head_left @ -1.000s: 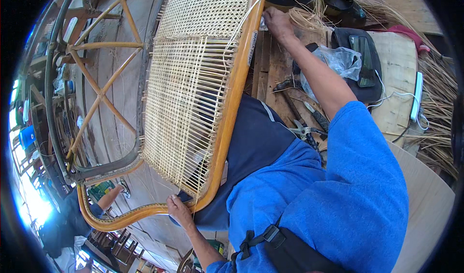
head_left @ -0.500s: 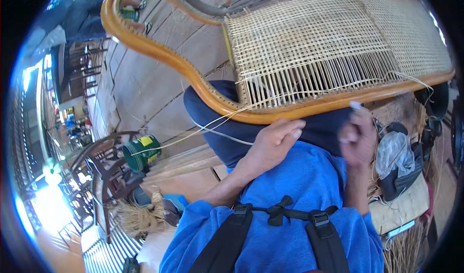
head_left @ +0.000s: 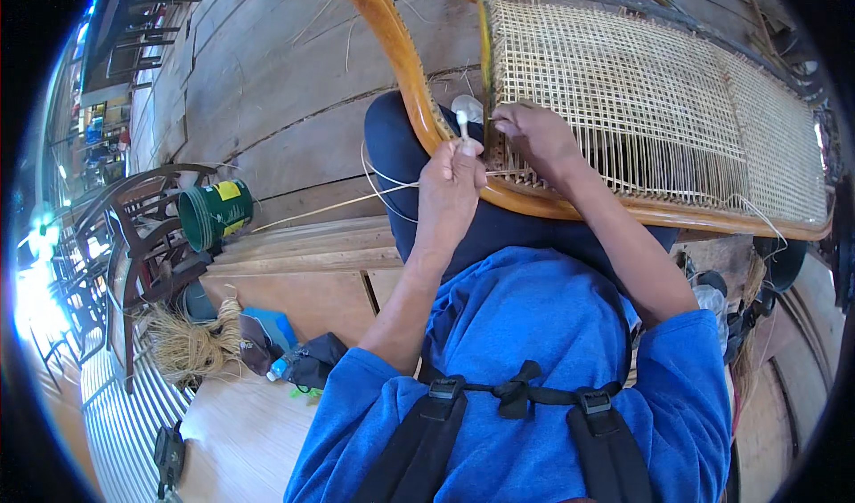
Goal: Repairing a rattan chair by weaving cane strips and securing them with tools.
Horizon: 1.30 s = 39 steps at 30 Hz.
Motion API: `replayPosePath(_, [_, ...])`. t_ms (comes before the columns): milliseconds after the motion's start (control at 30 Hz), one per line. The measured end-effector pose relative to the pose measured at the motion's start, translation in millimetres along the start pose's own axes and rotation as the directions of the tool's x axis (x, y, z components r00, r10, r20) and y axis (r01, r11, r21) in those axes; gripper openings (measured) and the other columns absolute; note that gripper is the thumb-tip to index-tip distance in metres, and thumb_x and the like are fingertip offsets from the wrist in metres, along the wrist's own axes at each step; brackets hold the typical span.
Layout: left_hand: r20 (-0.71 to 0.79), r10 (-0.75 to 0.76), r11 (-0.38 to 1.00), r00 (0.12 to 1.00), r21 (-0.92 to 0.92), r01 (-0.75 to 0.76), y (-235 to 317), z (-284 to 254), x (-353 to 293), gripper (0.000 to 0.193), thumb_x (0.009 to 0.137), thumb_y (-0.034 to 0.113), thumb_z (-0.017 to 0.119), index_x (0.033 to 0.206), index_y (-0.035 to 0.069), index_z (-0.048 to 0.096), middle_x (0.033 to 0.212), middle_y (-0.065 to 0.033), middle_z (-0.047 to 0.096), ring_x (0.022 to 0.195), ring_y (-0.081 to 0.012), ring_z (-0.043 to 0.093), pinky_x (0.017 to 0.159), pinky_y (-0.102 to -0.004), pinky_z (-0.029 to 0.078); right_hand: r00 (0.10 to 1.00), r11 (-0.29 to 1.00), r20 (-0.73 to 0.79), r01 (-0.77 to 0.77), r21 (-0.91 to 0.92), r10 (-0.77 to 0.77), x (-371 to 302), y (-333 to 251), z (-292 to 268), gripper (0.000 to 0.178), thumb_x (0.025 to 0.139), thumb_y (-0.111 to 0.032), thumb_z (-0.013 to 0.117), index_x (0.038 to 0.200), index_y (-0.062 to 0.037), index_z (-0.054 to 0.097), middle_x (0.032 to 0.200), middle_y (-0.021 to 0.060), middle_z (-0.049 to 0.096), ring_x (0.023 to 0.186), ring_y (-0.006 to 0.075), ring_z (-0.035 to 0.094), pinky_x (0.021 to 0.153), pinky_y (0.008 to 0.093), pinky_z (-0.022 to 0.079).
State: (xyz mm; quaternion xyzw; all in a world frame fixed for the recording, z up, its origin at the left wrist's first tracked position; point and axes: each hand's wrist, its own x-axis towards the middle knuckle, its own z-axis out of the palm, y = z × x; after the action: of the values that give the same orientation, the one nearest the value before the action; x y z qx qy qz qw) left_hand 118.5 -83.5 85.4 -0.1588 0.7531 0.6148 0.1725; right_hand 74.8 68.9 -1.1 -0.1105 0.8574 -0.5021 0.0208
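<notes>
A curved, orange-brown wooden chair frame (head_left: 389, 40) lies across my lap, with a panel of woven cane (head_left: 606, 58) inside it. My left hand (head_left: 451, 181) is closed at the frame's lower left bend, around a small slim stick with a white tip (head_left: 462, 122) that points upward. Pale cane strands (head_left: 329, 207) trail leftward from beside that hand. My right hand (head_left: 541, 138) reaches over the weave's left edge, fingers pinched together near the corner. Whatever sits between those fingertips is too small to make out. Near the lower rail, upright strands stand with open gaps.
On the left, a dark green bucket (head_left: 214, 214) stands beside dark wooden chair frames (head_left: 134, 254). A bundle of cane fibre (head_left: 191, 343), a small dark bag (head_left: 316, 361) and a wooden bench (head_left: 285, 294) are nearer me. A loose strand (head_left: 766, 218) loops off the right rail.
My right hand has moved from the far right to the weave's left corner. My left hand has risen to the frame and now grips the white-tipped stick. The view has shifted left.
</notes>
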Motion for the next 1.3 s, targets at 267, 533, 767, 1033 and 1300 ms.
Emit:
replayPosePath(267, [0.044, -0.2, 0.977, 0.979, -0.06, 0.203, -6, 12, 16, 0.025, 0.095, 0.02, 0.041, 0.106, 0.0, 0.051, 0.068, -0.0022, 0.052, 0.043, -0.0053, 0.04, 0.035, -0.0188, 0.028, 0.982, 0.943, 0.13, -0.092, -0.32, 0.14, 8, -4, 8, 0.019, 0.085, -0.013, 0.046, 0.101, -0.0111, 0.057, 0.095, 0.0113, 0.057, 0.088, 0.0317, 0.059, 0.072, 0.0395, 0.05])
replayPosePath(533, [0.071, -0.291, 0.956, 0.954, 0.05, 0.288, 0, 15, 26, 0.028, 0.093, 0.014, 0.037, 0.105, -0.007, 0.052, 0.07, -0.007, 0.055, 0.042, -0.0081, 0.041, 0.038, -0.0221, 0.032, 0.994, 0.977, 0.093, -0.039, -0.211, 0.06, 10, 12, 10, 0.02, 0.083, -0.012, 0.051, 0.103, -0.0108, 0.055, 0.1, 0.0109, 0.06, 0.089, 0.0321, 0.06, 0.073, 0.0403, 0.05])
replayPosePath(767, [0.079, -0.363, 0.928, 0.929, 0.119, 0.352, 0, 13, 36, 0.028, 0.091, 0.016, 0.039, 0.102, -0.004, 0.054, 0.073, -0.0054, 0.056, 0.043, -0.0068, 0.041, 0.034, -0.0202, 0.028, 1.0, 0.991, -0.003, -0.007, -0.134, 0.006, 6, 16, 14, 0.024, 0.086, -0.013, 0.052, 0.11, -0.01, 0.049, 0.095, 0.012, 0.063, 0.088, 0.0321, 0.061, 0.072, 0.0408, 0.049])
replayPosePath(1033, [0.068, -0.376, 0.918, 0.924, 0.159, 0.362, 1, 20, 37, 0.026, 0.091, 0.017, 0.04, 0.101, -0.001, 0.056, 0.073, -0.0034, 0.056, 0.045, -0.0063, 0.041, 0.036, -0.0203, 0.027, 0.99, 0.988, 0.026, -0.133, -0.073, 0.135, 6, 16, 13, 0.032, 0.085, -0.015, 0.056, 0.115, -0.0121, 0.046, 0.092, 0.0161, 0.064, 0.088, 0.0334, 0.062, 0.072, 0.0437, 0.049])
replayPosePath(1300, [0.107, -0.353, 0.921, 0.93, 0.218, 0.324, -2, 16, 39, 0.024, 0.092, 0.018, 0.042, 0.098, 0.001, 0.057, 0.072, -0.002, 0.055, 0.045, -0.0061, 0.04, 0.037, -0.0205, 0.028, 0.971, 0.966, 0.059, -0.222, -0.131, 0.232, 8, 10, 10, 0.038, 0.086, -0.013, 0.057, 0.121, -0.0133, 0.044, 0.1, 0.0094, 0.065, 0.091, 0.0291, 0.063, 0.074, 0.0379, 0.05])
